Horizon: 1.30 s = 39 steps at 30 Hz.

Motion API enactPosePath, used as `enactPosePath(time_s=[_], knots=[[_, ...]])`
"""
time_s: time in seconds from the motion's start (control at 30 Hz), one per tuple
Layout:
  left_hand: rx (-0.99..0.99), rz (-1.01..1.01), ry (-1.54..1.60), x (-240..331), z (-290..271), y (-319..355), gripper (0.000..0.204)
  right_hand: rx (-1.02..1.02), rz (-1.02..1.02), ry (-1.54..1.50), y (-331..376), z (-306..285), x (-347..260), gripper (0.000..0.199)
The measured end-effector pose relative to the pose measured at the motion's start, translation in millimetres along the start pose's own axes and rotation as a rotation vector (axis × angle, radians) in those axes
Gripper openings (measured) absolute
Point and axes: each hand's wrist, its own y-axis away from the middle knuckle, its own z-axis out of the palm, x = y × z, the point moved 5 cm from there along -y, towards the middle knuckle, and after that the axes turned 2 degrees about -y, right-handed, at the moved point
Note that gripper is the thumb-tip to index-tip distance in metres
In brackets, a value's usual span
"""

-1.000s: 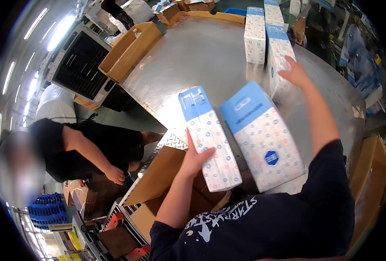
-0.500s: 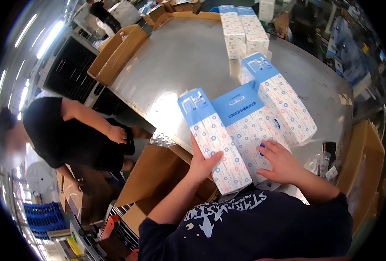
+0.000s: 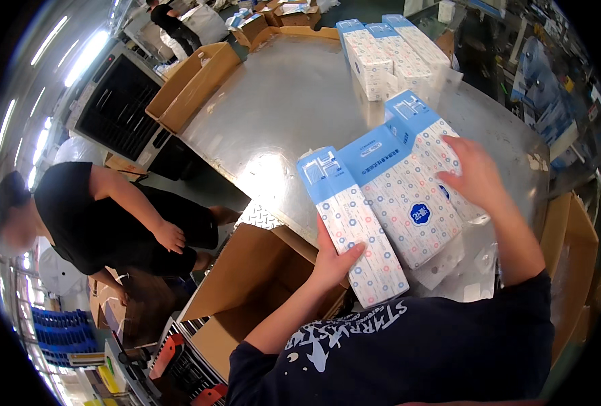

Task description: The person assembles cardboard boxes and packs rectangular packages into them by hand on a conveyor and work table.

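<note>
Three long tissue packs, white with small pink and blue dots and blue ends, lie side by side before me. My left hand (image 3: 338, 262) grips the left pack (image 3: 356, 238), thumb on top and fingers along its outer side. Between the outer two lies the middle pack (image 3: 396, 193), its broad face and a dark blue emblem turned up. My right hand (image 3: 475, 174) holds the right pack (image 3: 428, 150), fingers and thumb bent over its upper and outer faces. That pack's near part is partly hidden. Clear plastic film (image 3: 459, 267) spreads at the packs' near ends.
Three more tissue packs (image 3: 395, 57) stand at the far side of the metal table (image 3: 273, 95). An open carton (image 3: 246, 271) sits at the near left, another (image 3: 571, 250) at the right. A long cardboard tray (image 3: 192, 84) lines the left edge. A person (image 3: 124, 216) stands at left.
My right hand has moved from the middle pack up to the right pack. The right pack now sits closer against the middle one. Three far packs show instead of two. My left hand keeps its grip.
</note>
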Motion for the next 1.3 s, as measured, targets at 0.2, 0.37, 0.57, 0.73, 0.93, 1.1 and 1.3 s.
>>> enactPosePath(time_s=[0.2, 0.37, 0.57, 0.73, 0.93, 1.1, 1.3], knots=[[0.001, -0.02, -0.037, -2.7, 6.0, -8.7, 0.088, -0.178, -0.122, 0.117, 54.8, 88.4, -11.4, 0.07], [0.093, -0.071, -0.003, -16.6, 5.9, 0.1, 0.085, -0.092, 0.222, 0.055, 35.0, 104.1, 8.7, 0.078], [0.049, -0.122, -0.019, -6.2, -4.5, 5.1, 0.088, -0.337, -0.054, -0.15, 18.9, 23.5, -40.7, 0.073], [-0.08, -0.13, -0.102, -8.2, 2.5, -33.7, 0.09, -0.266, 0.244, -0.213, -47.6, 16.1, 126.3, 0.092], [-0.111, -0.3, -0.082, -3.2, -34.7, -50.0, 0.082, -0.78, 0.39, -0.651, -50.9, 49.4, 56.0, 0.08], [-0.065, -0.396, -0.058, -14.6, -55.2, -41.5, 0.063, -0.619, 0.512, -1.43, -26.9, 143.0, 81.3, 0.056], [-0.029, 0.014, -0.136, 30.4, -59.2, 13.9, 0.069, -0.465, 0.252, -1.374, -20.4, 86.6, 37.7, 0.056]])
